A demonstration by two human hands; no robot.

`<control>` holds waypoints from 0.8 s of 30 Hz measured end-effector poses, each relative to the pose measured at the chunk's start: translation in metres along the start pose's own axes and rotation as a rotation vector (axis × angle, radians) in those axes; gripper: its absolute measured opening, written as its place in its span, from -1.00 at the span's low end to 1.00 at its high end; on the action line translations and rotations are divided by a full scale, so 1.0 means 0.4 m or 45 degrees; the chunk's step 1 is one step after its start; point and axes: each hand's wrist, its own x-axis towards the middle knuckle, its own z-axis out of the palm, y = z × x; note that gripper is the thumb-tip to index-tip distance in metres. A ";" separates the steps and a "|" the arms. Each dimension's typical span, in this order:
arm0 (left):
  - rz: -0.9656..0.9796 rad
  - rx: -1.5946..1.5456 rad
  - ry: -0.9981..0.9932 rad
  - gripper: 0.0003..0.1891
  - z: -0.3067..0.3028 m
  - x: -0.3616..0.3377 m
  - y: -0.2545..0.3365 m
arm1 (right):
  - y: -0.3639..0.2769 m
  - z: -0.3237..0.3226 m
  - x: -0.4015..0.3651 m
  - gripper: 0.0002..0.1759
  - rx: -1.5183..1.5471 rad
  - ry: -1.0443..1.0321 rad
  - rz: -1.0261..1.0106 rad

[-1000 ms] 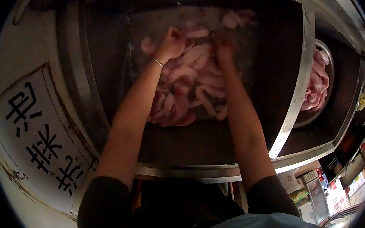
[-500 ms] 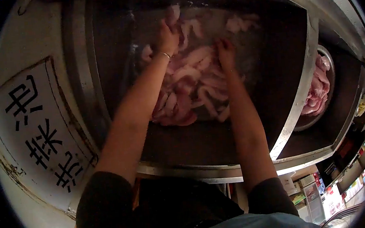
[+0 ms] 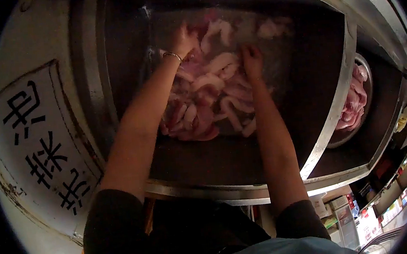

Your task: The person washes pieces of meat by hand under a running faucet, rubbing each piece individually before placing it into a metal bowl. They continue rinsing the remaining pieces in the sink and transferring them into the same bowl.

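A heap of pink raw meat strips [image 3: 211, 97] lies in a clear container [image 3: 274, 50] inside a steel sink basin [image 3: 244, 157]. My left hand [image 3: 184, 40], with a thin bracelet at the wrist, is at the far side of the heap with its fingers closed around some strips. My right hand [image 3: 253, 61] rests on the heap's right side, fingers pressed into the meat. Whether the right hand grips a strip is hidden by blur.
A steel divider [image 3: 335, 97] separates this basin from a second one on the right, where a metal bowl [image 3: 364, 73] holds more pink meat. A white panel with black characters [image 3: 37, 145] sits at the left. Shelves with goods show at lower right.
My left hand rose toward the far edge of the container with meat, then came down slightly left. My right hand shifted a little away from me and stayed on the heap.
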 end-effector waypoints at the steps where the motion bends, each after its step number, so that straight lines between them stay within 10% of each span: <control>1: -0.148 -0.184 0.202 -0.76 0.018 0.008 -0.020 | 0.004 0.000 0.000 -0.66 -0.032 -0.005 -0.010; 3: -0.299 -0.368 0.410 -0.79 0.012 0.005 -0.018 | 0.025 0.007 0.013 -0.66 -0.026 -0.018 0.008; 6: -0.079 0.390 -0.224 -0.81 -0.055 -0.010 0.032 | 0.008 0.004 0.008 -0.67 -0.001 -0.033 -0.012; 8: -0.502 -0.510 0.018 -0.78 -0.034 0.012 -0.032 | 0.003 0.001 0.003 -0.68 0.013 -0.039 -0.052; 11: -0.330 -0.033 0.189 -0.73 -0.041 -0.003 -0.006 | 0.011 0.007 0.010 -0.70 -0.009 -0.026 -0.018; 14: -0.402 -0.428 0.121 -0.72 -0.039 -0.006 0.001 | -0.033 0.014 -0.009 -0.70 0.176 -0.051 0.168; 17: -0.056 -0.693 0.347 -0.72 -0.060 -0.031 0.038 | -0.094 0.021 -0.045 -0.68 -0.007 0.137 -0.013; 19: -0.008 -0.570 0.040 -0.68 -0.149 -0.066 0.139 | -0.145 0.034 -0.080 -0.57 -0.484 0.319 -0.713; 24: 0.163 -0.718 -0.309 -0.69 -0.216 -0.110 0.269 | -0.297 0.000 -0.125 -0.49 -0.730 0.049 -0.762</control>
